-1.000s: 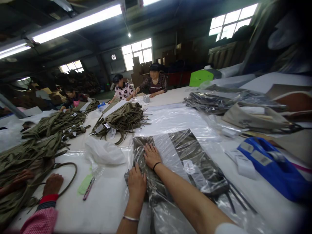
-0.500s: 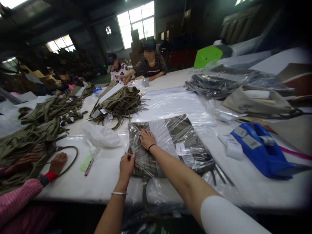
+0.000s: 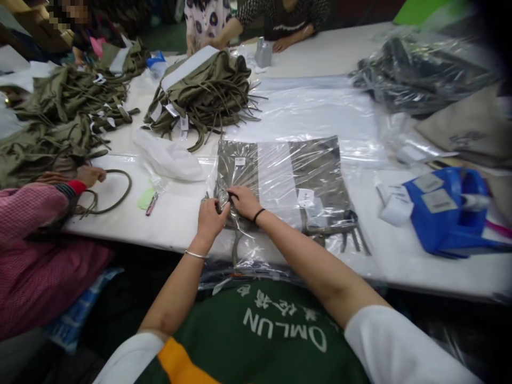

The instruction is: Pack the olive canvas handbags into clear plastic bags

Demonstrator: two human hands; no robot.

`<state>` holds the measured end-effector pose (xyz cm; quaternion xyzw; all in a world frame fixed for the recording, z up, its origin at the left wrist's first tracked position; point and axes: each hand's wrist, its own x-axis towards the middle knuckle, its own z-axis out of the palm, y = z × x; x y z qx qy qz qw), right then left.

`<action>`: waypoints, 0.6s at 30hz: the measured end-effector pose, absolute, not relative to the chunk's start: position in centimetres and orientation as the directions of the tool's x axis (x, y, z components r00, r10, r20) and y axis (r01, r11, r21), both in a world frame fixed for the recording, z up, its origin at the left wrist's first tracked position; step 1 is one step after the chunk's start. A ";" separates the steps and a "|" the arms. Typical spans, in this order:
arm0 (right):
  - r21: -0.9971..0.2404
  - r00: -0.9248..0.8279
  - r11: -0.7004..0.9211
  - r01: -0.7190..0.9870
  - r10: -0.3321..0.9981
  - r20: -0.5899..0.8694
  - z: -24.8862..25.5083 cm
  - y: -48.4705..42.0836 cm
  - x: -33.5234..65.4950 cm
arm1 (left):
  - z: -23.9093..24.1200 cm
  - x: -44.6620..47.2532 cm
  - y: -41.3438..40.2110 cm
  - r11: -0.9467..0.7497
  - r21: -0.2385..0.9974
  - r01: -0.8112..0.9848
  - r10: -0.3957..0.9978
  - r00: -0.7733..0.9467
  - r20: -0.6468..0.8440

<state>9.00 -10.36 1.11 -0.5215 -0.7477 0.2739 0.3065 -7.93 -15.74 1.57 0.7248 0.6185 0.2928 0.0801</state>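
In front of me a folded olive-green garment lies in a clear plastic bag (image 3: 320, 170), with a pale strip across its middle and small white labels. My left hand (image 3: 211, 217) is closed at the bag's left edge, thumb and fingers pinching the plastic. My right hand (image 3: 245, 204) sits close beside it on the bag's lower left part, its fingers bent and drawn together on the film. Dark straps (image 3: 360, 238) stick out at the bag's lower right. A strap loop hangs below the near edge under the film.
Behind the bag lie flat clear bags (image 3: 304, 106) and a heap of olive garments (image 3: 208, 85). A blue tape dispenser (image 3: 440, 213) stands at right. White wrapping (image 3: 168, 160) and a pink-handled tool (image 3: 152, 204) lie at left. A co-worker's hand (image 3: 91, 175) is at far left; others stand across the table.
My right hand has slid from the upper left of the bag down and left, beside my left hand. My view has tilted down. The co-worker's hand at left has shifted.
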 end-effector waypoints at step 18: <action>-0.922 -0.228 0.328 0.208 0.933 0.280 6.6 -23.8 12.8 | 1.9 -10.8 -26.8 -0.614 0.548 0.568 0.764 0.601 0.233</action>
